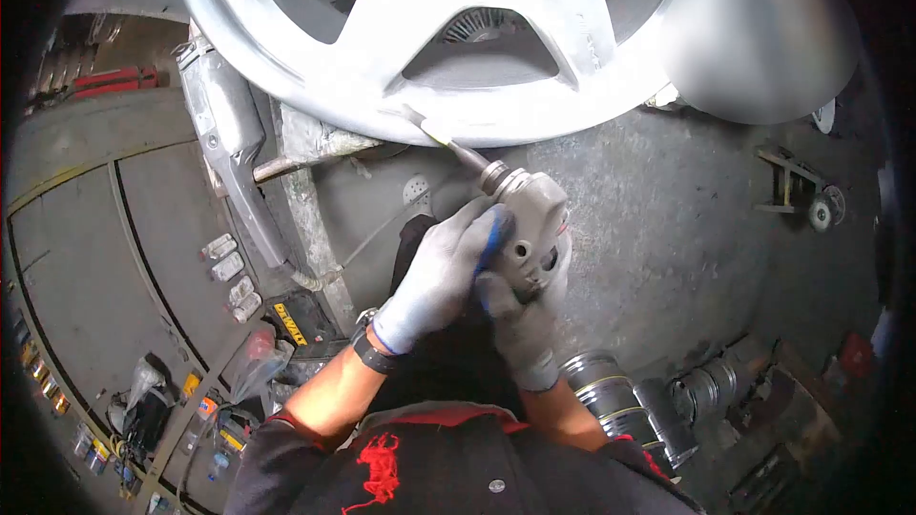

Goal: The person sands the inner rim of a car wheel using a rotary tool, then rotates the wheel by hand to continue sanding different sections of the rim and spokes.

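Observation:
A silver alloy wheel [358, 14] with wide spokes fills the top of the head view. Both my gloved hands are wrapped around a grey die grinder [534, 205], its shaft angled up and left toward the wheel. The tip [434, 130] meets the wheel's lower rim, where a bright yellowish spot shows. My left hand [444, 262], in a pale glove with blue on it, closes on the grinder's near-left side. Beneath and to the right, my right hand [530, 324] grips the body; some of its fingers are hidden behind the tool.
Left of the wheel, a dusty grey power tool [224, 119] leans against a paint-splashed stand [310, 219]. A DeWalt case [301, 319] and bagged items lie lower left. Shiny metal cylinders [611, 396] stand lower right. A small wheeled frame [797, 191] is on the floor at right.

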### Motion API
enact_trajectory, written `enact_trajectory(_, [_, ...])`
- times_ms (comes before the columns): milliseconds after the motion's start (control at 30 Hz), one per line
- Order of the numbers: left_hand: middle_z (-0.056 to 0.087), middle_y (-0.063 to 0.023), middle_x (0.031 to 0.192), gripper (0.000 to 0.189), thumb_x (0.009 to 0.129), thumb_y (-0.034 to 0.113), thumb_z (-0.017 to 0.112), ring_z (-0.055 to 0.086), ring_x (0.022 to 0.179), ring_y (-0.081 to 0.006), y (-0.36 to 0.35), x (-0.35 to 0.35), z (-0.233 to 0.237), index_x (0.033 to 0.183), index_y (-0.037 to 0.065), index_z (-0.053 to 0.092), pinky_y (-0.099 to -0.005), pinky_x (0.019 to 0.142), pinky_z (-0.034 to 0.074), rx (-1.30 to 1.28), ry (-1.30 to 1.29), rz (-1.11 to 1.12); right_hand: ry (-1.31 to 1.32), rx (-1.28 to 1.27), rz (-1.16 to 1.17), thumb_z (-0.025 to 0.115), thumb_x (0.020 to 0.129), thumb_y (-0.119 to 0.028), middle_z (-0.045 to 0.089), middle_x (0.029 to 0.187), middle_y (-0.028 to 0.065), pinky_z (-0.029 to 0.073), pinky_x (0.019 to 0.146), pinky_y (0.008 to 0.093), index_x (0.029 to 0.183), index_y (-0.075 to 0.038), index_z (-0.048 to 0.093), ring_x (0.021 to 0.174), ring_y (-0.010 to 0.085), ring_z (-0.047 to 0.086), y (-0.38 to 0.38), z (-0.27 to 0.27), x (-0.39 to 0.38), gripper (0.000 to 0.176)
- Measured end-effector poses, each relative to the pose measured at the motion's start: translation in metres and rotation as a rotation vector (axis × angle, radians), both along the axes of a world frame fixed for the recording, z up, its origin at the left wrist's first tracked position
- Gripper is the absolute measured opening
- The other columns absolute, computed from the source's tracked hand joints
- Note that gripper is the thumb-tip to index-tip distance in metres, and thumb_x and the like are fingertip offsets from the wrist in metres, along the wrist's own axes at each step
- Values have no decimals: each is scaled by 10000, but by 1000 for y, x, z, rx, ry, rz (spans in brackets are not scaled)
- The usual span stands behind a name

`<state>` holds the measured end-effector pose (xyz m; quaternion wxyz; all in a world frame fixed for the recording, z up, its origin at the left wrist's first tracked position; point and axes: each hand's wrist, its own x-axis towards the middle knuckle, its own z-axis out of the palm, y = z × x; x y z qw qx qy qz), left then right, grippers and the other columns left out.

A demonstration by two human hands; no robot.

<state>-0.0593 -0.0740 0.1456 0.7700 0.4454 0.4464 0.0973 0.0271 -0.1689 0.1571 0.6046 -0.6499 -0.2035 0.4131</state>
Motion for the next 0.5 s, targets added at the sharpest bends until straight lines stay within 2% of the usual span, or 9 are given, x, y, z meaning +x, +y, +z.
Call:
enact_trajectory(133, [644, -196, 1190, 468, 1030, 336, 443, 591, 1106, -199, -7, 28, -7, 1282, -43, 546, -331, 961, 444, -52, -164, -40, 95, -166, -153, 789, 684, -38, 479, 1302, 127, 412, 1034, 355, 1378, 1, 321, 1211, 219, 492, -5, 5, 13, 839])
enact_trajectory(167, [633, -207, 1212, 488, 1031, 339, 447, 583, 1129, -201, -14, 39, -12, 1313, -52, 526, -328, 988, 431, -117, -245, -12, 72, -161, -226, 779, 688, -41, 480, 1301, 127, 408, 1036, 359, 1376, 3, 330, 1208, 217, 490, -10, 3, 19, 823])
enact_trajectory(200, [635, -190, 1222, 471, 1034, 325, 452, 578, 1129, -188, -16, 49, -13, 1298, -55, 537, -337, 985, 435, -57, -303, -44, 50, -152, -297, 768, 692, -43, 481, 1299, 127, 403, 1038, 363, 1374, 5, 339, 1205, 216, 489, -16, 1, 25, 807])
enact_trajectory(233, [617, -138, 1234, 433, 1036, 280, 456, 553, 1142, -160, -15, 58, -22, 1312, -46, 528, -319, 1008, 423, -52, -319, -151, -42, -223, -321, 746, 705, -51, 485, 1290, 130, 392, 1046, 373, 1374, 6, 354, 1192, 215, 491, -21, -2, 32, 777])
enact_trajectory(267, [599, -87, 1246, 401, 1038, 235, 460, 528, 1155, -132, -15, 65, -32, 1326, -37, 519, -302, 1031, 411, -46, -332, -257, -116, -153, -357, 750, 707, -65, 489, 1275, 136, 391, 1049, 388, 1372, 11, 364, 1186, 222, 497, -25, -2, 37, 773])
enact_trajectory(300, [599, -87, 1246, 401, 1038, 235, 460, 528, 1155, -132, -17, 73, -36, 1326, -37, 519, -302, 1031, 411, -47, -335, -257, -180, -174, -366, 750, 708, -72, 491, 1272, 137, 390, 1050, 391, 1373, 13, 363, 1191, 229, 499, -27, -4, 43, 774])
enact_trajectory(367, [603, -100, 1240, 413, 1023, 209, 495, 525, 1172, -146, -17, 86, -37, 1355, -36, 500, -314, 1032, 418, -132, -542, -238, -246, -194, -374, 750, 709, -78, 492, 1269, 138, 389, 1052, 393, 1373, 14, 362, 1196, 236, 500, -27, -7, 48, 774])
enact_trajectory(433, [603, -99, 1244, 419, 1022, 208, 503, 524, 1176, -146, -9, 84, -29, 1363, -36, 493, -318, 1036, 417, -101, -550, -266, -324, -163, -463, 750, 699, -81, 493, 1266, 144, 387, 1055, 395, 1373, 21, 353, 1201, 247, 502, -23, -9, 45, 789])
enact_trajectory(500, [603, -99, 1248, 427, 1021, 208, 512, 522, 1180, -146, -1, 74, -26, 1371, -35, 486, -321, 1040, 415, -61, -551, -293, -319, -132, -425, 752, 704, -80, 493, 1270, 145, 381, 1061, 394, 1386, 25, 338, 1201, 249, 504, -23, -14, 40, 805])
